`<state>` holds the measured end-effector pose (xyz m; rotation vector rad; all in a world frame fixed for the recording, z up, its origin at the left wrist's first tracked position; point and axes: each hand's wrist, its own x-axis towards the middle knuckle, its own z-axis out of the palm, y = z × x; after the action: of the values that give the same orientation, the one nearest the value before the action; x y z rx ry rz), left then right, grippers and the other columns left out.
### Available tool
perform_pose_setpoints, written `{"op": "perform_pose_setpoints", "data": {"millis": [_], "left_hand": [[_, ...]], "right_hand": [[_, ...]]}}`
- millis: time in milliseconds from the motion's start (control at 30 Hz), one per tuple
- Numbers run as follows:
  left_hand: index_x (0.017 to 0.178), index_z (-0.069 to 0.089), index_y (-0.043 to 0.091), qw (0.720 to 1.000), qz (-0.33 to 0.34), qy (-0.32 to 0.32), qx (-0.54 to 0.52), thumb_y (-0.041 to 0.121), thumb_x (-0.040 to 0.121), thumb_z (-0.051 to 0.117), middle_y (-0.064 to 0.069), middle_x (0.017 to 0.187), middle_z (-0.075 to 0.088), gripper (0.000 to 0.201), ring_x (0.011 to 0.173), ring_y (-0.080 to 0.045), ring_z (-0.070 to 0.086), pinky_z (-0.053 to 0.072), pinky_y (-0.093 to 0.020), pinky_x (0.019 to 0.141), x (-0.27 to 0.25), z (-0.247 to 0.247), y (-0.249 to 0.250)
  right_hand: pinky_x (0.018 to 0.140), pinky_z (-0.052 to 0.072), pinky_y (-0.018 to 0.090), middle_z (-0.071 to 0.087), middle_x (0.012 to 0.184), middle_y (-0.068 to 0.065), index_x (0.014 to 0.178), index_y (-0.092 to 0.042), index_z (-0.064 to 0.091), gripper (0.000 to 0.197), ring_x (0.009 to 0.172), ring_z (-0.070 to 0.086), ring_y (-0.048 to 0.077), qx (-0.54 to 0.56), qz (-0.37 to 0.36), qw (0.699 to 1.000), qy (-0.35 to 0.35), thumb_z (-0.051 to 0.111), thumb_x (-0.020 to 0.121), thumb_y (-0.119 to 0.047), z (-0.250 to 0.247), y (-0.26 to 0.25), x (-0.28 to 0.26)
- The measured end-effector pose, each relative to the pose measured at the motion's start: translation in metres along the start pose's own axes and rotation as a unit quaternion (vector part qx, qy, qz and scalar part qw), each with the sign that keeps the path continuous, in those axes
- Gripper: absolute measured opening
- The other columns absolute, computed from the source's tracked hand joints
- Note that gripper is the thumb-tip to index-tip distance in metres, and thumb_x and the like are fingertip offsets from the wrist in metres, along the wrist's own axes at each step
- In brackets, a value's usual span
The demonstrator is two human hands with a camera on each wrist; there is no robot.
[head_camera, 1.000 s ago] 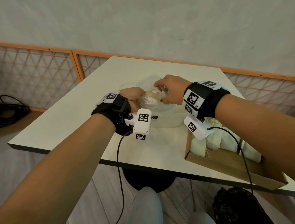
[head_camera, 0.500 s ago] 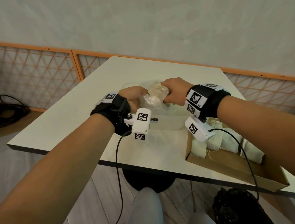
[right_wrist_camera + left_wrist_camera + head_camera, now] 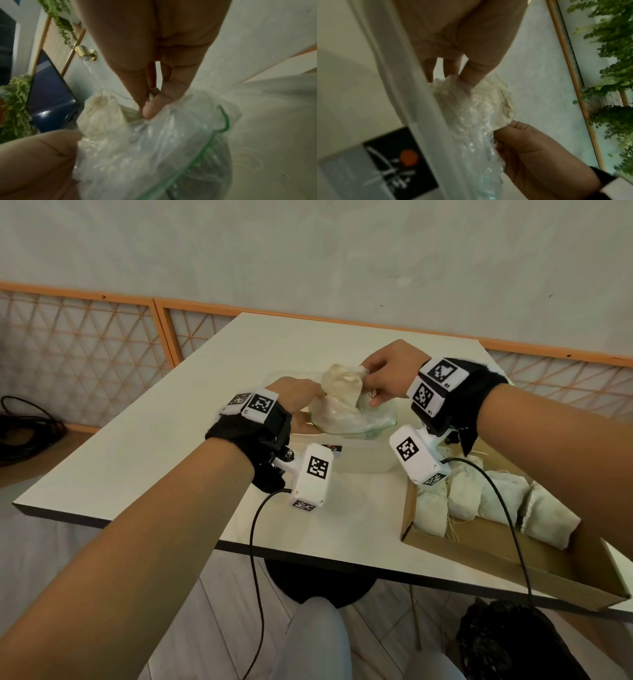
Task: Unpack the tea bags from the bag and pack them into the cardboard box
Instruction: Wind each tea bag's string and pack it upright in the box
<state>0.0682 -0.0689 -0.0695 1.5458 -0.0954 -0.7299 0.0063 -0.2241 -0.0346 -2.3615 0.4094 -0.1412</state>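
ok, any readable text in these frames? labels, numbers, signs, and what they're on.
No text reads clearly.
Black label on the clear plastic container: white brush-like strokes and an orange dot, too blurred to read.
Coded black-and-white markers on the wristbands and wrist cameras: patterns, not words; tiny characters beside them too small to read.

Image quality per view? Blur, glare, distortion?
Head: sharp, evenly lit, wide-angle bending at the edges. Left wrist: soft; black label blurred, highlights on clear plastic bag. Right wrist: dim, smeared; bag's green zip line readable.
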Motion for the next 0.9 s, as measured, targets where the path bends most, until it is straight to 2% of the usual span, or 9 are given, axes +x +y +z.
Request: {"op": "perform_pose_setpoints", "data": {"millis": [133, 267, 333, 400, 500, 567, 667, 767, 900], "left_hand": [[0.099, 0.065, 0.010, 0.999, 0.000, -0.042, 0.010, 0.006, 0.087, 0.063, -0.008, 0.108, 0.063, 0.013, 0.101, -0.028, 0.062, 0.056, -0.041, 0.080, -0.002, 0.002, -0.003], [0.120, 0.056, 0.014, 0.973, 0.061, -0.019, 0.223, 0.008, 0.090, 0.058, -0.006, 0.107, 0.055, 0.031, 0.099, -0.023, 0.057, 0.054, -0.043, 0.089, 0.000, 0.004, -0.004], [0.123, 0.058, 0.009, 0.963, 0.069, -0.017, 0.262, 0.010, 0.084, 0.064, -0.006, 0.109, 0.057, 0.040, 0.099, -0.023, 0.059, 0.053, -0.046, 0.091, -0.001, 0.004, -0.004], [0.118, 0.062, 0.009, 0.967, 0.062, -0.041, 0.242, 0.010, 0.066, 0.072, -0.009, 0.114, 0.066, 0.053, 0.104, -0.029, 0.064, 0.051, -0.050, 0.094, 0.001, 0.003, -0.004], [0.117, 0.063, 0.014, 0.978, 0.053, -0.066, 0.191, -0.002, 0.072, 0.068, -0.018, 0.121, 0.064, 0.048, 0.107, -0.032, 0.062, 0.044, -0.053, 0.099, 0.004, -0.002, -0.005], [0.113, 0.065, 0.015, 0.983, 0.050, -0.077, 0.161, -0.007, 0.071, 0.064, -0.016, 0.121, 0.064, 0.047, 0.110, -0.033, 0.061, 0.044, -0.053, 0.100, 0.004, -0.003, -0.007], [0.120, 0.061, 0.014, 0.987, 0.038, -0.098, 0.124, -0.015, 0.074, 0.058, -0.015, 0.119, 0.066, 0.055, 0.112, -0.033, 0.061, 0.047, -0.050, 0.098, 0.005, -0.004, -0.009], [0.128, 0.054, 0.014, 0.988, 0.035, -0.091, 0.120, -0.017, 0.076, 0.057, -0.013, 0.119, 0.065, 0.061, 0.110, -0.032, 0.062, 0.050, -0.046, 0.095, 0.004, -0.004, -0.009], [0.135, 0.047, 0.009, 0.980, 0.050, -0.059, 0.185, -0.008, 0.083, 0.060, -0.014, 0.132, 0.055, 0.057, 0.115, -0.033, 0.058, 0.049, -0.050, 0.096, -0.001, 0.000, -0.006]], "right_hand": [[0.050, 0.055, 0.018, 0.060, 0.064, 0.005, 0.089, -0.004, 0.066, 0.008, 0.039, 0.058, 0.004, 0.086, 0.027, 0.996, 0.000, 0.065, 0.082, 0.000, 0.001, 0.001, -0.001], [0.048, 0.052, 0.017, 0.059, 0.046, 0.000, 0.091, -0.003, 0.060, 0.017, 0.041, 0.056, 0.008, 0.174, 0.023, 0.984, 0.014, 0.071, 0.078, -0.002, 0.003, -0.002, 0.001], [0.050, 0.054, 0.019, 0.061, 0.049, 0.000, 0.091, -0.004, 0.061, 0.017, 0.046, 0.057, 0.010, 0.125, 0.005, 0.992, -0.001, 0.071, 0.078, -0.002, 0.003, -0.004, 0.003], [0.061, 0.058, 0.025, 0.064, 0.067, 0.005, 0.095, -0.009, 0.064, 0.019, 0.059, 0.063, 0.017, 0.005, -0.012, 0.999, -0.042, 0.071, 0.078, -0.006, 0.004, -0.007, 0.002], [0.073, 0.058, 0.037, 0.060, 0.089, 0.001, 0.108, -0.023, 0.060, 0.031, 0.079, 0.068, 0.026, -0.157, -0.029, 0.982, -0.105, 0.069, 0.079, -0.016, 0.012, -0.010, -0.003], [0.069, 0.059, 0.033, 0.058, 0.101, -0.001, 0.118, -0.025, 0.057, 0.039, 0.074, 0.067, 0.024, -0.209, -0.046, 0.970, -0.116, 0.068, 0.080, -0.020, 0.018, -0.011, -0.006], [0.068, 0.057, 0.030, 0.064, 0.101, 0.001, 0.114, -0.024, 0.062, 0.032, 0.068, 0.066, 0.021, -0.223, -0.060, 0.970, -0.076, 0.065, 0.083, -0.019, 0.023, -0.010, -0.009], [0.066, 0.057, 0.027, 0.069, 0.086, 0.004, 0.102, -0.020, 0.069, 0.022, 0.068, 0.067, 0.019, -0.176, -0.043, 0.982, -0.052, 0.065, 0.081, -0.013, 0.019, -0.009, -0.006], [0.065, 0.058, 0.026, 0.066, 0.075, 0.007, 0.087, -0.010, 0.070, 0.009, 0.057, 0.062, 0.011, 0.025, -0.014, 0.999, -0.040, 0.071, 0.078, -0.006, 0.004, -0.006, -0.003]]}}
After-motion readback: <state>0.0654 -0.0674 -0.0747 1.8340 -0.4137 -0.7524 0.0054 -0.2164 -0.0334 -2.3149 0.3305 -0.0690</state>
